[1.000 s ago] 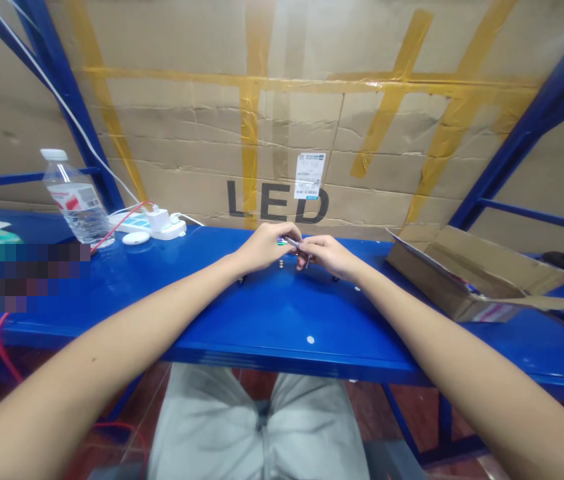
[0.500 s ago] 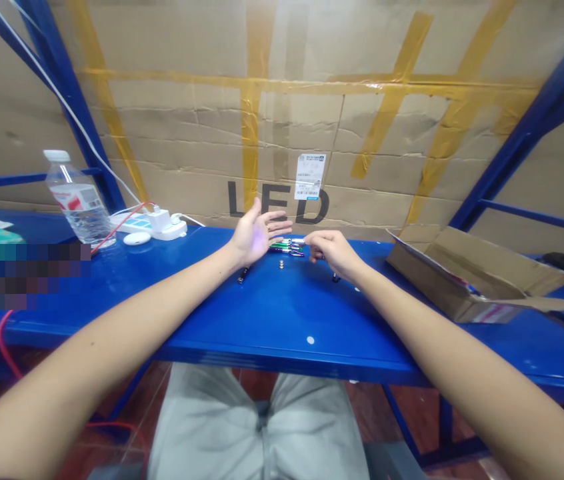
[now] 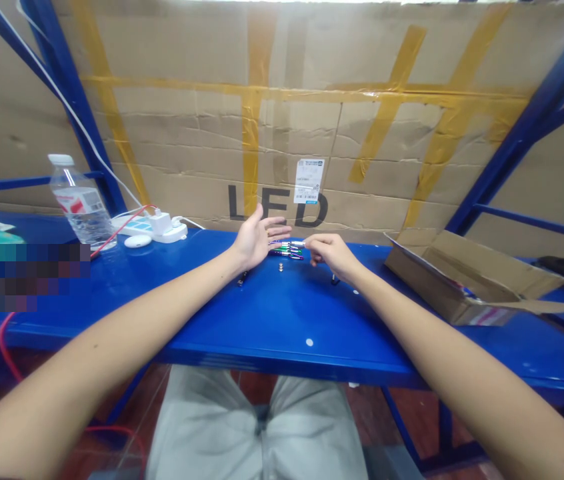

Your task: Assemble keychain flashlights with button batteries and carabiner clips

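Note:
My left hand is held up over the blue shelf, palm open, fingers stretched out and empty. Just right of it lies a small bunch of thin pen-like pieces, green, purple and silver. My right hand rests palm down beside them, its fingers curled and pinched at their right end; what they hold is too small to name. A small metal piece and dark bits lie on the shelf below the hands.
A water bottle stands at the left by a white power strip with a charger and a red cable. An open cardboard box lies at the right. A taped cardboard wall marked LED closes the back.
A second ago both hands were closed together on a small silver piece. The left hand has let go and opened; the right hand has dropped to the pieces on the shelf.

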The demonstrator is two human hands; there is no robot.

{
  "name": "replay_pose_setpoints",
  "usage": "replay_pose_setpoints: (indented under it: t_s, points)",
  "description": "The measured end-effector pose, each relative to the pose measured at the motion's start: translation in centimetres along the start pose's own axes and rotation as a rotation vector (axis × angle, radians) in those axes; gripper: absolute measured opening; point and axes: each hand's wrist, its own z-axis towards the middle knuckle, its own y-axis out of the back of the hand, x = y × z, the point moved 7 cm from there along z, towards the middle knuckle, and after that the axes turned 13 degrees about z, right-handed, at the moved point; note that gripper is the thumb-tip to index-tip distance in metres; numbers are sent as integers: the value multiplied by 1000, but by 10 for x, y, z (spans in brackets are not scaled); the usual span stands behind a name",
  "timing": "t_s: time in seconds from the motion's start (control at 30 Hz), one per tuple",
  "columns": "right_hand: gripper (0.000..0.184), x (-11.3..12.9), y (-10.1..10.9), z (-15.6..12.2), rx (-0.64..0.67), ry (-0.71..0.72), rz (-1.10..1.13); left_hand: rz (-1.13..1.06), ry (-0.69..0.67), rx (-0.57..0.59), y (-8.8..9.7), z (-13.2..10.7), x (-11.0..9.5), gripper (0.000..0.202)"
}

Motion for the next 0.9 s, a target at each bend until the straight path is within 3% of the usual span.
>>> replay_pose_setpoints:
  t_s: [0.13,0.37,0.7,0.9]
  points:
    - [16,0,-1,1,17,4,-27,20,-21,15,-1,0,-1,91]
    - [18,-1,0,1,31,6,-39,-226,83,-5,-2,-1,3,88]
    - [19,2,1,1,9,26,-46,65,-29,34,-3,0,-2,82]
    - [21,4,-2,-1,36,7,-83,-176,53,48,-6,-1,2,86]
